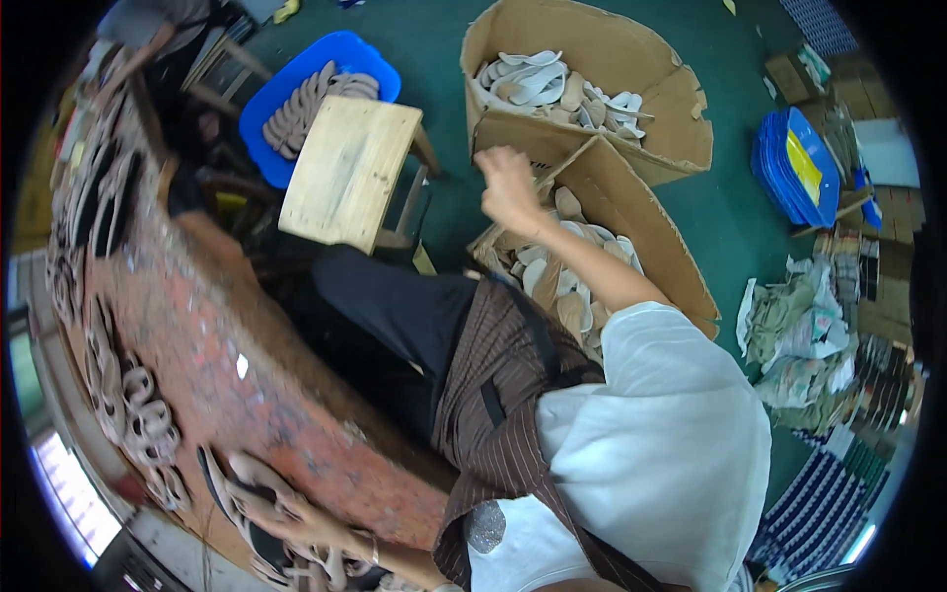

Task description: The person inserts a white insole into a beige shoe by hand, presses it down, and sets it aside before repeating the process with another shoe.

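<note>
Left hand (286,520) at the near end of the bench (296,390), laid over a beige-strapped sandal (258,472) with a dark sole. Its fingers reach across the straps; cannot tell whether this grip pinches the sandal or only rests on it. Band visible at the left wrist. More beige straps and soles bunched just beside and below the hand, partly covered by it.

Right hand (508,185) extended forward, well apart from the left, over the region where two cardboard boxes meet. Fingers curled inward, back of the hand toward the camera. Cannot tell whether the right grip is pressed together on anything, since the fingertips are hidden.

Near box (646,227): holds a loose heap of beige and white sole-shaped pieces (548,284), partly behind the right forearm. Far box (621,44): similar pale pieces, heaped toward its near side.

Along the bench's outer edge: a cluster of beige looped sandals (150,419); farther up, dark-soled sandals (116,202) lying side by side. Bench surface worn, reddish and mottled.

Beyond the wearer's knees: wooden stool (345,163) with a pale top, overlapping a blue basin (258,104) of beige pieces packed in rows. Right side: stacked blue basins (774,168) and plastic bags (804,321) on the green floor (730,242). A co-worker in grey (173,25) shows at upper left.
</note>
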Demonstrator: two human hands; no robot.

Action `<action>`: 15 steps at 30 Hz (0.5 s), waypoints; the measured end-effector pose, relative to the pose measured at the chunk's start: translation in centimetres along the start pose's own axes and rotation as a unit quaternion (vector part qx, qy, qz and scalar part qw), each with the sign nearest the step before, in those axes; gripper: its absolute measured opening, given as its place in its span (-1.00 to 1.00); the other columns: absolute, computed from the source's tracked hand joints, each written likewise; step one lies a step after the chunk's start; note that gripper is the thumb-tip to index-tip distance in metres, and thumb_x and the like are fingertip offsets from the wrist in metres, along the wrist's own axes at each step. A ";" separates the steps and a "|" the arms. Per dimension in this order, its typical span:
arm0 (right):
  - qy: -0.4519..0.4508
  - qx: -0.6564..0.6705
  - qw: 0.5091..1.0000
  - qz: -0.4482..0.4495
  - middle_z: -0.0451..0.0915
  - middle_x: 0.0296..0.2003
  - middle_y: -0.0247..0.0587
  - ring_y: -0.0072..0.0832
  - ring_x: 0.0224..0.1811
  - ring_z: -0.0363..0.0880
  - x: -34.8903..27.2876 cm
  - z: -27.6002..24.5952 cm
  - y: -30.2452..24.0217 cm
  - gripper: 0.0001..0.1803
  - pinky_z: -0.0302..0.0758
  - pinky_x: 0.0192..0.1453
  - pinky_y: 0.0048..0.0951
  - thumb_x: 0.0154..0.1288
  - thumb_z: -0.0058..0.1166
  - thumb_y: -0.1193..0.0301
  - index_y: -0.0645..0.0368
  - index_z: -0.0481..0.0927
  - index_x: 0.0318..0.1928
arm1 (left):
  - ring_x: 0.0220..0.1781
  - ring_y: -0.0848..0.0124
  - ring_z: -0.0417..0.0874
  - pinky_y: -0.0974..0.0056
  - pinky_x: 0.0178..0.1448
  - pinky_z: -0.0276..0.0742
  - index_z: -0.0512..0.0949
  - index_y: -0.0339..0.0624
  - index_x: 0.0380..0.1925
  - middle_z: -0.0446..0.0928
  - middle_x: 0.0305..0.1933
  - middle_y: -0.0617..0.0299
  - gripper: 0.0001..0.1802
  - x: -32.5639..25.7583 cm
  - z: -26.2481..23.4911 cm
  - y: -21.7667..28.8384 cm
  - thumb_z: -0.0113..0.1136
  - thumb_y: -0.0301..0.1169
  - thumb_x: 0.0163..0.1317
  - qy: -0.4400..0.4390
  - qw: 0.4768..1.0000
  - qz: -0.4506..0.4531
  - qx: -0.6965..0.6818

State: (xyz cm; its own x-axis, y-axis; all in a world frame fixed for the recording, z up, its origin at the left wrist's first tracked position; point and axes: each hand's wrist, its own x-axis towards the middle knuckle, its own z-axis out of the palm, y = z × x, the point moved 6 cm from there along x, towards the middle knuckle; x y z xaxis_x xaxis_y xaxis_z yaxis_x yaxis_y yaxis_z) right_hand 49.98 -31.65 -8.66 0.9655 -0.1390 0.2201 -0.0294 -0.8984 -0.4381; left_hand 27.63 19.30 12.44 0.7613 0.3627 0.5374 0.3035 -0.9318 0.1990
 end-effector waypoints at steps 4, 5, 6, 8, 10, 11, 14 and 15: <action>-0.060 -0.182 0.961 0.201 0.27 0.33 0.17 0.08 0.47 0.08 3.5 2.2 17.5 -0.15 -0.07 0.54 0.19 0.02 0.24 0.46 0.23 0.26 0.39 | 0.46 0.00 0.30 0.05 0.52 0.15 0.32 -0.32 0.34 0.32 0.41 -0.13 -0.41 6.5 17.9 14.9 0.21 -0.41 0.35 -0.178 0.958 0.122 -0.186; -0.071 -0.194 0.955 0.213 0.33 0.30 0.13 0.03 0.45 0.15 3.8 2.7 21.2 -0.19 -0.05 0.53 0.16 0.03 0.25 0.44 0.20 0.30 0.36 | 0.47 -0.04 0.27 0.01 0.52 0.13 0.32 -0.34 0.33 0.29 0.41 -0.20 -0.41 7.3 21.4 20.4 0.22 -0.43 0.33 -0.234 0.938 0.155 -0.202; -0.084 -0.204 0.950 0.223 0.39 0.27 0.08 -0.03 0.42 0.23 4.2 3.0 24.3 -0.23 -0.03 0.52 0.13 0.04 0.27 0.41 0.17 0.34 0.33 | 0.43 -0.03 0.32 0.04 0.49 0.17 0.30 -0.36 0.33 0.34 0.37 -0.17 -0.39 7.5 25.0 24.7 0.22 -0.46 0.30 -0.252 0.924 0.219 -0.188; -0.180 -0.136 0.939 0.258 0.63 -0.02 0.06 -0.06 0.16 0.55 5.1 5.4 27.4 -0.48 0.30 0.35 0.06 0.09 0.24 0.41 0.13 0.54 0.13 | 0.50 -0.15 0.18 -0.02 0.53 0.10 0.24 -0.31 0.38 0.22 0.43 -0.28 -0.32 6.6 32.7 29.7 0.25 -0.38 0.30 -0.319 0.901 0.241 -0.169; -0.147 -0.142 0.944 0.258 0.68 -0.37 0.08 0.00 -0.23 0.69 5.9 5.2 28.3 -0.77 0.56 -0.03 0.02 0.12 0.16 0.44 0.13 0.67 -0.16 | 0.56 -0.20 0.02 -0.01 0.56 0.04 0.16 -0.18 0.46 0.02 0.52 -0.32 -0.23 5.0 39.2 34.8 0.26 -0.26 0.32 -0.387 0.870 0.244 -0.183; -0.141 -0.153 0.957 0.202 0.66 -0.43 0.10 0.02 -0.32 0.68 5.3 5.8 27.2 -0.83 0.57 -0.17 0.02 0.12 0.13 0.46 0.13 0.68 -0.25 | 0.59 -0.21 -0.09 -0.18 0.55 -0.02 0.13 -0.13 0.48 -0.03 0.56 -0.26 -0.23 4.0 42.7 36.0 0.18 -0.14 0.37 -0.422 0.858 0.247 -0.158; -0.164 -0.123 0.965 0.163 0.64 -0.49 0.13 0.04 -0.43 0.67 1.9 5.7 21.7 -0.88 0.57 -0.32 0.02 0.09 0.08 0.49 0.14 0.67 -0.36 | 0.62 -0.18 -0.26 -0.50 0.46 -0.23 0.02 0.03 0.53 -0.18 0.61 -0.16 -0.23 2.2 49.1 38.7 -0.14 0.11 0.45 -0.479 0.853 0.197 -0.065; -0.202 -0.126 0.956 0.173 0.64 -0.49 0.11 0.03 -0.43 0.66 0.6 5.4 21.6 -0.86 0.57 -0.33 0.02 0.08 0.08 0.49 0.15 0.66 -0.33 | 0.63 -0.17 -0.26 -0.49 0.47 -0.26 0.01 0.03 0.54 -0.19 0.61 -0.15 -0.23 1.8 50.4 40.2 -0.15 0.11 0.45 -0.467 0.859 0.199 -0.072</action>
State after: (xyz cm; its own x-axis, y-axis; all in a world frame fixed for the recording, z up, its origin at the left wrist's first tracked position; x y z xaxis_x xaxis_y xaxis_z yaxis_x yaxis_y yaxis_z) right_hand 51.26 -48.88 -22.68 0.9060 -0.3194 -0.2776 -0.3775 -0.9064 -0.1892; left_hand 70.02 -16.89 -19.90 0.9361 -0.1966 -0.2916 -0.1104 -0.9515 0.2871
